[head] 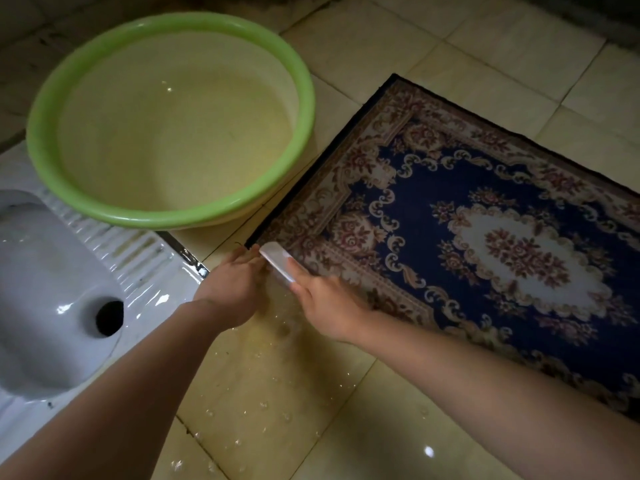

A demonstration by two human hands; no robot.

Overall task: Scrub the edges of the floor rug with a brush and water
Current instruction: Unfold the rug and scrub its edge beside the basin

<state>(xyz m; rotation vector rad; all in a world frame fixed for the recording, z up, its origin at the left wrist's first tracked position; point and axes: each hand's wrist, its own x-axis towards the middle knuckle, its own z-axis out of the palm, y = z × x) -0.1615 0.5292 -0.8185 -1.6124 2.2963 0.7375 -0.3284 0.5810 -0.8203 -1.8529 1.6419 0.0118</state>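
Dim, yellowish indoor light. The top corners sink into deep shadow. A small glare spot shines on the wet floor (428,451) near the bottom edge; highlights streak the white toilet pan (52,271). Detail is soft and grainy; edges bend.

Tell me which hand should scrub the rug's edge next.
Right. The right hand grips the brush, which is set against the rug at its near corner. The left hand holds no brush; its fingers rest at that corner, placed to steady it.
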